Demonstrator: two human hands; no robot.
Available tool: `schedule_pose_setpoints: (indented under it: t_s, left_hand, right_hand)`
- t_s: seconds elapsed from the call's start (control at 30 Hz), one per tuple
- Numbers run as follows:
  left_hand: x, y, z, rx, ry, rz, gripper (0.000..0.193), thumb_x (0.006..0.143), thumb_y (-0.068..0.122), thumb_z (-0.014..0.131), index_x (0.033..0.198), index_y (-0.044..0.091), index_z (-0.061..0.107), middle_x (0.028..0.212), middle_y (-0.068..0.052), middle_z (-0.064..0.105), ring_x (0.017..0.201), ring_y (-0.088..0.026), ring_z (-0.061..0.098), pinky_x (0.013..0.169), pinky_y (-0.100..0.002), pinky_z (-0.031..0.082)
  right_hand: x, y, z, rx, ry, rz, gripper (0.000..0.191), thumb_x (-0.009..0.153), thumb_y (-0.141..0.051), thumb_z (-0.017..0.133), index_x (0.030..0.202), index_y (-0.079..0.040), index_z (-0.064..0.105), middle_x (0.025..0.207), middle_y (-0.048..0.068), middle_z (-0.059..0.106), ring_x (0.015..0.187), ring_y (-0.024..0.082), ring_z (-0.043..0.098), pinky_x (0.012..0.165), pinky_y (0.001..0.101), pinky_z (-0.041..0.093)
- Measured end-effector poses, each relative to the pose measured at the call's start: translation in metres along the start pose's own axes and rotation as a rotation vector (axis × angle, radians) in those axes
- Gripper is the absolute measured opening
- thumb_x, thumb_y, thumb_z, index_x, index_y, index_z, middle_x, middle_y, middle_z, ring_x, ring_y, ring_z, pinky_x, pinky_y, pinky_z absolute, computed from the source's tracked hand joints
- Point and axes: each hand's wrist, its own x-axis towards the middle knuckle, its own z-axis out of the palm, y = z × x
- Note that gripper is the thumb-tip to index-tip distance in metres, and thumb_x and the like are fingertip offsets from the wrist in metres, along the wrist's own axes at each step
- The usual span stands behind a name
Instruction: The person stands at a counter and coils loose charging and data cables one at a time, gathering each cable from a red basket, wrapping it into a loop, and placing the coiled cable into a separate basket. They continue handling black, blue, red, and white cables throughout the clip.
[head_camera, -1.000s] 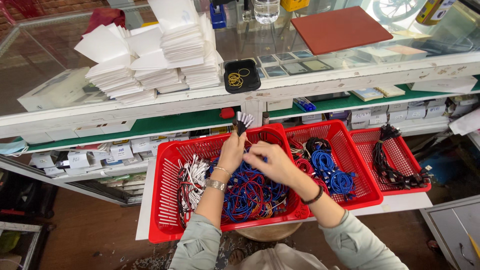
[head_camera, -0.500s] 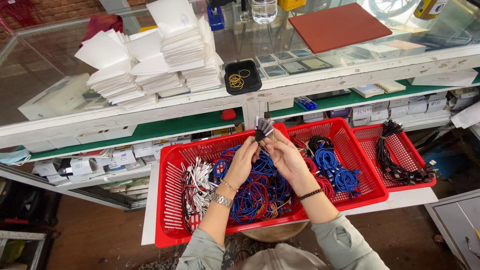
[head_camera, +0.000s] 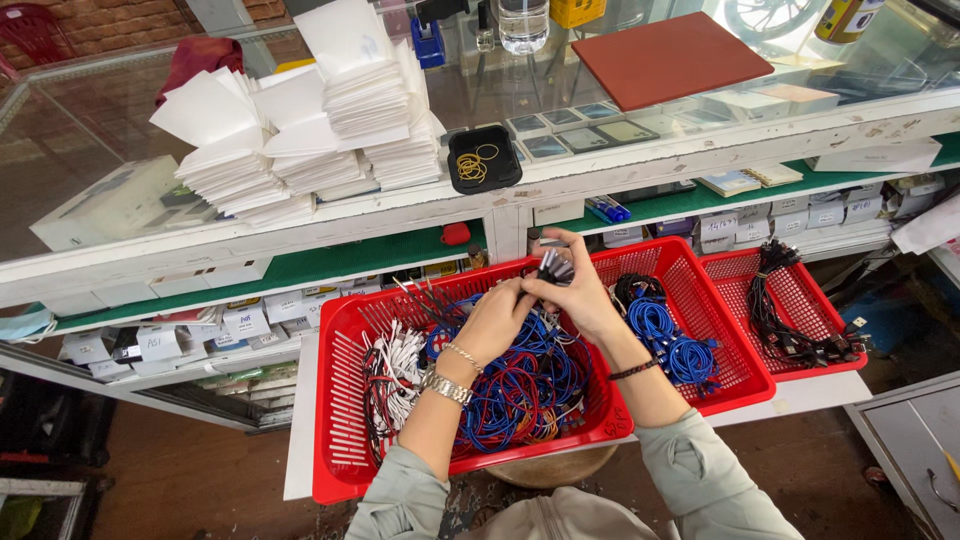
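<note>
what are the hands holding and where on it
Both the left hand and the right hand grip a small bunch of cables just below its dark plug ends, above the big red basket.

White board (head_camera: 800, 405) low in frame carries three red plastic baskets side by side: large basket (head_camera: 345, 400) at 7 o'clock of centre, heaped with blue, red and white cables; middle basket (head_camera: 700, 300) at 4 o'clock with coiled blue cables; small basket (head_camera: 810, 300) at 3 o'clock with black cables. Glass counter top (head_camera: 90, 130) across 12 o'clock bears stacks of white paper packets (head_camera: 300, 130) at 10–11 o'clock, a black tray of rubber bands (head_camera: 483, 160) at centre top and a red-brown flat pad (head_camera: 670, 55) at 1 o'clock. Green-lined shelf (head_camera: 330, 260) beneath the counter holds small white boxes (head_camera: 820, 215) toward 2–3 o'clock.
</note>
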Motion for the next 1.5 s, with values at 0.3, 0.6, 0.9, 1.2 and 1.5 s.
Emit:
schedule_pose_setpoints:
  t_s: [0.3,0.6,0.9,1.2,1.5]
  left_hand:
    - [0.008,-0.053,0.010,-0.745,0.264,-0.130,0.030,0.104,0.016,0.056,0.126,-0.004,0.060,0.087,-0.001,0.056,0.077,-0.010,0.052,0.072,-0.027,0.048]
    - [0.002,-0.036,0.037,-1.289,0.380,-0.170,0.029,0.100,0.011,0.059,0.127,0.001,0.054,0.090,0.000,0.054,0.076,-0.010,0.051,0.077,-0.028,0.050]
    - [-0.012,-0.018,0.033,-1.150,0.347,-0.045,0.016,0.106,0.023,0.057,0.112,0.008,0.056,0.082,0.003,0.053,0.073,-0.008,0.048,0.068,-0.024,0.042]
    - [-0.029,-0.001,-0.003,-0.079,0.072,-0.025,0.024,0.098,0.023,0.065,0.116,0.008,0.060,0.087,-0.012,0.064,0.079,-0.026,0.061,0.070,-0.040,0.050]
    - [-0.039,0.016,-0.016,0.185,0.056,0.027,0.027,0.091,0.020,0.068,0.115,0.009,0.062,0.107,-0.015,0.073,0.101,-0.037,0.068,0.083,-0.049,0.054]
  right_hand:
    - [-0.033,-0.008,0.006,-0.706,0.063,-0.272,0.031,0.090,-0.017,0.076,0.110,-0.005,0.055,0.083,0.003,0.060,0.069,0.010,0.057,0.062,0.0245,0.050]
    - [-0.019,0.026,-0.016,1.421,-0.169,0.200,0.020,0.107,-0.016,0.054,0.108,0.003,0.062,0.085,0.006,0.062,0.072,0.016,0.058,0.063,0.0269,0.048]
    - [-0.008,0.013,0.024,0.677,-0.064,0.080,0.058,0.102,0.002,0.056,0.158,0.003,0.041,0.149,0.016,0.053,0.122,0.018,0.060,0.098,0.0260,0.056]
    - [-0.023,-0.003,0.011,0.273,-0.031,0.121,0.043,0.096,-0.013,0.064,0.136,0.001,0.058,0.129,0.011,0.067,0.110,0.020,0.069,0.085,0.0370,0.064]
    - [-0.030,0.016,0.014,0.287,0.003,0.206,0.040,0.095,-0.019,0.066,0.132,-0.004,0.064,0.124,0.010,0.069,0.108,0.018,0.069,0.083,0.0356,0.063]
